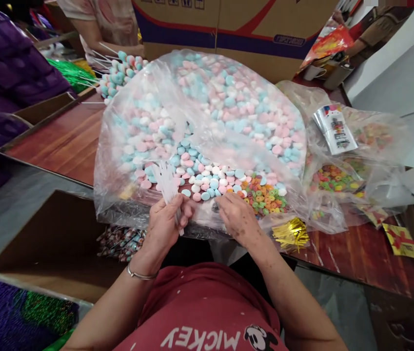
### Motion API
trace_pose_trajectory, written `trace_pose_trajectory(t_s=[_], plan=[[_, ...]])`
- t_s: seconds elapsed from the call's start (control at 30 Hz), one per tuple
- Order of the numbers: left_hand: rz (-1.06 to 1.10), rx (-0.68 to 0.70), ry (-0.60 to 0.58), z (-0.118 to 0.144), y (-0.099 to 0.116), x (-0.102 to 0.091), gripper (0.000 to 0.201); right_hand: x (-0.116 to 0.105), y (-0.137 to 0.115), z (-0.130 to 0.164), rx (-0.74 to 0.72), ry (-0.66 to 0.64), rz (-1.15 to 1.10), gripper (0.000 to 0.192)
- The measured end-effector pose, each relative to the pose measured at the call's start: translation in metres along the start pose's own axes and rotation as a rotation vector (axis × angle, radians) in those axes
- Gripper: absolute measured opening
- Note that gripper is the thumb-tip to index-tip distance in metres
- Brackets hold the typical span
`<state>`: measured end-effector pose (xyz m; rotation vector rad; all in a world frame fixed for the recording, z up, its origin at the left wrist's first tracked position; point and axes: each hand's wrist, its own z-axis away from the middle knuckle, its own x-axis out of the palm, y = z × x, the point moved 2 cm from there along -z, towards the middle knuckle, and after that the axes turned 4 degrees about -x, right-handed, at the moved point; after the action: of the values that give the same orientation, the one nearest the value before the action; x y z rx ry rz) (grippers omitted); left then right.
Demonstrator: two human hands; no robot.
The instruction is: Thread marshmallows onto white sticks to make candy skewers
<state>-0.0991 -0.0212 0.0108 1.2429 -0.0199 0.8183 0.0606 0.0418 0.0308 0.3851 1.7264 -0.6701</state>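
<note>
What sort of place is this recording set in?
Probably a small candy-packing workshop: a big plastic bag of loose pastel candies, white sticks bunched in the left hand, gold twist ties, and a cardboard carton behind.

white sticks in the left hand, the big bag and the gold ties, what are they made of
White sticks: likely plastic or rolled paper, matte, thin; cannot tell which. Big bag: clear thin plastic film, glossy, creased. Gold ties: metallic foil look, bright glints. Left hand grips the sticks.
</note>
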Motion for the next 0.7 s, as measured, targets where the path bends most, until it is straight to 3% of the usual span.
trace_pose_trajectory(t_s=[0.1,0.27,0.37,0.47,0.6,0.7], plan=[[0.035,-0.144,-0.096,0.003,0.0,0.002,0.03,0.005,-0.003,-0.017,-0.008,0.151,-0.006,0.03],[0.105,-0.323,-0.176,0.019,-0.003,0.006,0.034,0.025,-0.013,-0.033,-0.044,0.136,0.165,0.021],[0.175,-0.418,-0.199,0.035,-0.015,0.008,0.031,0.032,-0.014,-0.027,-0.057,0.205,0.181,0.015],[0.208,-0.548,-0.299,0.052,-0.031,0.009,0.032,0.032,-0.004,-0.016,-0.032,0.314,0.077,0.017],[0.153,-0.689,-0.439,0.067,-0.048,0.003,0.036,0.022,0.018,-0.01,0.145,0.503,-0.17,0.016],[0.074,-0.734,-0.506,0.071,-0.052,-0.004,0.037,0.013,0.022,-0.015,0.134,0.534,-0.281,0.017]])
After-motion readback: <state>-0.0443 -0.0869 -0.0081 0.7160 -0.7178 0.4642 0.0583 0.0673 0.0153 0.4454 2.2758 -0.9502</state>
